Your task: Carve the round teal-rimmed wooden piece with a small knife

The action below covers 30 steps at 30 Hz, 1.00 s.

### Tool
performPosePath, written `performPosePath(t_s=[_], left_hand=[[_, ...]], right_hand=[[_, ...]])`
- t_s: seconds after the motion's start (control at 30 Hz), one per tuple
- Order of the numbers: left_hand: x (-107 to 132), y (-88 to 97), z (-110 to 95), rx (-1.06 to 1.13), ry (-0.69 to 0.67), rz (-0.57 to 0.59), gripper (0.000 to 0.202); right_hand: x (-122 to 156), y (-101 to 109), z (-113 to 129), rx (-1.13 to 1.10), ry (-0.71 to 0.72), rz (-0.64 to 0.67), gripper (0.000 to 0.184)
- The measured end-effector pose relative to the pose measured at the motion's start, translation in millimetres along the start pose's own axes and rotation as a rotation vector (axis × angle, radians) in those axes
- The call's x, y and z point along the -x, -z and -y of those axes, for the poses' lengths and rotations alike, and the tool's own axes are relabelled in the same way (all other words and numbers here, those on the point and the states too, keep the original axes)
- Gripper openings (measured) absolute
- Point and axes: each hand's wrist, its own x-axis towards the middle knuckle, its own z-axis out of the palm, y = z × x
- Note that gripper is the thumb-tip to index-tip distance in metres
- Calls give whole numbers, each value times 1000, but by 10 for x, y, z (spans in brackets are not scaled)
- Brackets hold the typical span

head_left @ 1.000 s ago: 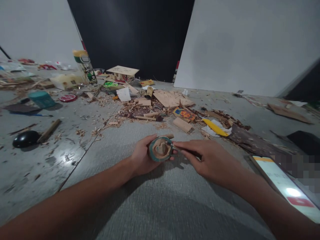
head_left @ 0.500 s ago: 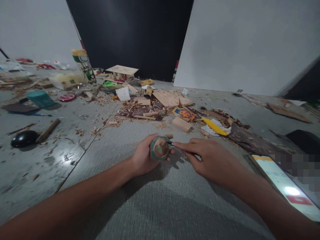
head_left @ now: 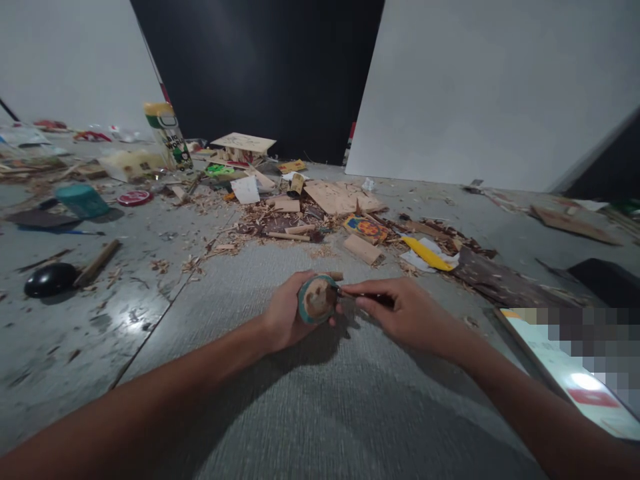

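My left hand (head_left: 289,310) is wrapped round a small round piece with a teal rim (head_left: 306,312) and a tan, partly brown face, held tilted up towards me. A short wooden stick end (head_left: 336,275) shows behind its upper right edge. My right hand (head_left: 400,307) pinches a thin paintbrush (head_left: 341,291) between thumb and fingers. Its dark tip meets the right side of the round face. Most of the brush is hidden by the fingers. Both hands are just above the grey floor.
Wood shavings and scraps surround a flat wooden board (head_left: 345,198) ahead. A yellow-handled tool (head_left: 427,253) lies on paper at right, near a phone (head_left: 550,373). At left are a black rounded object (head_left: 50,279), a teal block (head_left: 81,200) and a tall container (head_left: 169,137).
My right hand has shifted slightly left and turned, its fingers closer together. The round piece has tilted a little, and its brown patch looks larger.
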Motion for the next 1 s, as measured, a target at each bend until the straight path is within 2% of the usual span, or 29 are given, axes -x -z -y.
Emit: performPosePath(t_s=[0.2,0.37,0.53,0.7,0.83,0.93,1.0], left_hand=[[-21,22,9,17,-32,-9,45],[-32,23,0,43,-22,-38,48],[-35,35,-1,61,-44,-25,46],[-31,27,-3,48,-37,-17,46],[-15,10,1,42,-26,-8,45],[2,-7,5,56,35,42,46],[16,-22,-5,75,71,45,49]], right_hand=[[-47,-22,-53,-159,-48,31,38],[-39,-143,-30,-223,-60,-84,32],[-57,-245,-53,-412,-124,0,37],[-41,-257,-46,-349,-80,-115,30],[-55,-229,-26,-466,-109,-6,36],[-87,-167,-35,-602,-130,105,41],[-110,-92,-90,-611,-115,150,42]])
